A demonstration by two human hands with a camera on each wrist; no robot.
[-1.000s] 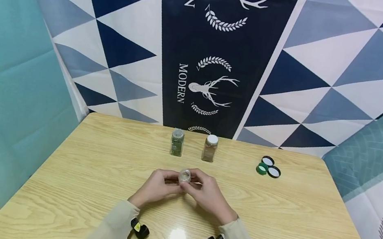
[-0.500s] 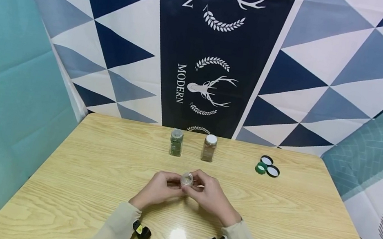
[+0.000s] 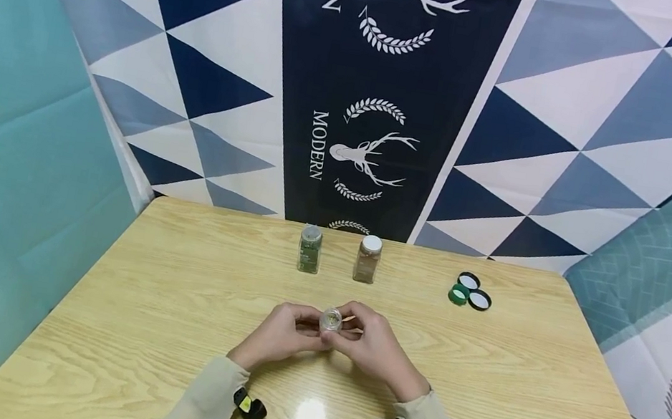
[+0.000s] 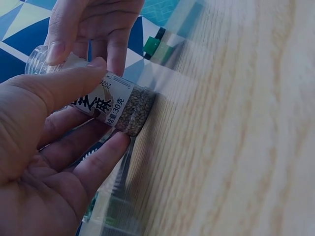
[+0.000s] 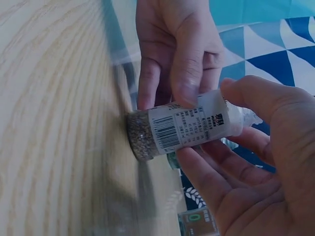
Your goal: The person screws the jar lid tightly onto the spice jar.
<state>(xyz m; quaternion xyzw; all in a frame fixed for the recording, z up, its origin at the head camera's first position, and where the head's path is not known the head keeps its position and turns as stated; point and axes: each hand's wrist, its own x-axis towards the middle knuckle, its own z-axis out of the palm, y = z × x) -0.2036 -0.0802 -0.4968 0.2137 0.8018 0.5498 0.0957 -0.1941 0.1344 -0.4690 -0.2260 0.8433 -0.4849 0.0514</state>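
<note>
Between both hands stands a small clear spice jar (image 3: 330,319) without a cap, its round mouth facing up. Pale seeds fill its lower part, and a white label with black characters wraps it, as the left wrist view shows on the jar (image 4: 140,105). My left hand (image 3: 286,331) grips it from the left, thumb across the label. From the right, my right hand (image 3: 376,344) pinches its upper part with thumb and fingers. In the right wrist view, a barcode shows on the jar (image 5: 167,132), whose base is close to the tabletop.
Behind the hands stand a jar of green herbs (image 3: 309,250) and a white-topped jar of brown spice (image 3: 367,260). At the back right lie a green cap (image 3: 458,295) and two black caps (image 3: 480,300). A patterned cloth (image 3: 219,76) hangs behind the wooden table (image 3: 168,286).
Both hands have shifted slightly to the right and nearer the body, with the seed jar between them. The two jars behind and the caps stay in place.
</note>
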